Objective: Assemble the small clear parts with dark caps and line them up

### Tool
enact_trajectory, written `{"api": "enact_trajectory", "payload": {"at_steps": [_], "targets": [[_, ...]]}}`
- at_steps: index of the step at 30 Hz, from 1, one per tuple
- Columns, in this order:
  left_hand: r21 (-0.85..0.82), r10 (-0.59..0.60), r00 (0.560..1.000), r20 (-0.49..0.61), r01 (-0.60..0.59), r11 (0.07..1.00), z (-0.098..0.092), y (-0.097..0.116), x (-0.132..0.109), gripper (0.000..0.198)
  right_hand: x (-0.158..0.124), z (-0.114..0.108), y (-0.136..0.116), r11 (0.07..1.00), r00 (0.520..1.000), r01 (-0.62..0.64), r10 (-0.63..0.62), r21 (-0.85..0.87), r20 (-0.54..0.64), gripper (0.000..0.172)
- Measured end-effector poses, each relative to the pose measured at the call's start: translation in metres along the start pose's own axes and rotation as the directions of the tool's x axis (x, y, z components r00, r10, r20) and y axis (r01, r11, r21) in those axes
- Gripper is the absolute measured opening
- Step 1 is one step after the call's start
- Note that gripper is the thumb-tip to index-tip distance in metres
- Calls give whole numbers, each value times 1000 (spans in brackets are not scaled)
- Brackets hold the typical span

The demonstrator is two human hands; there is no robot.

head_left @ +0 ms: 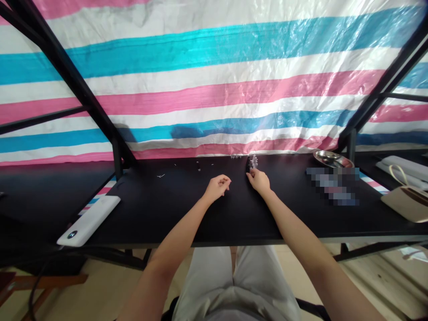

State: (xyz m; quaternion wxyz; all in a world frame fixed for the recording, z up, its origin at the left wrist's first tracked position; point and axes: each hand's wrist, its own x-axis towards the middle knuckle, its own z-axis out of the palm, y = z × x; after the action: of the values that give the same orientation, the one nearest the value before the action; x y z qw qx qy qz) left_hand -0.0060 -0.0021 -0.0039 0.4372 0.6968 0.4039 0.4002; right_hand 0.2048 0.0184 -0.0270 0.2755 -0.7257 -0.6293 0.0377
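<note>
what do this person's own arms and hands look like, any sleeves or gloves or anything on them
The left hand and right hand are ungloved, with no watch or bracelet visible at either wrist. No sleeve shows on the left arm or right arm. Rings would be too small to tell. Pale trousers show below.

I can read no text, brand or number with certainty. Well to the left of my left grip (218, 187), a white oblong device (95, 217) bears a round dark display (72, 234); its bright mark may be a figure, but it is too small to read. Right of my right grip (258, 179), a pixelated patch (334, 185) shows only unreadable blocks.
</note>
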Motion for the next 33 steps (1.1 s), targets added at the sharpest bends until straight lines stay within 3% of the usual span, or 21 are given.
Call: {"api": "enact_trajectory", "payload": {"at_steps": [6, 14, 21, 33], "targets": [[7, 0, 1000, -5, 0, 1000, 0, 0, 0, 18, 1, 3, 3, 1000, 1000, -17, 17, 24, 11, 18], [10, -9, 1000, -20, 9, 1000, 0, 3, -1, 16, 4, -5, 19, 984, 1000, -17, 20, 177, -16, 15], [39, -1, 1000, -13, 1, 999, 1, 1, -1, 16, 3, -7, 22, 990, 995, -89, 94, 110, -43, 11], [70, 6, 1000, -14, -5, 998, 0, -3, -1, 16, 7, -8, 21, 989, 989, -146, 146, 1, 18, 17]]}}
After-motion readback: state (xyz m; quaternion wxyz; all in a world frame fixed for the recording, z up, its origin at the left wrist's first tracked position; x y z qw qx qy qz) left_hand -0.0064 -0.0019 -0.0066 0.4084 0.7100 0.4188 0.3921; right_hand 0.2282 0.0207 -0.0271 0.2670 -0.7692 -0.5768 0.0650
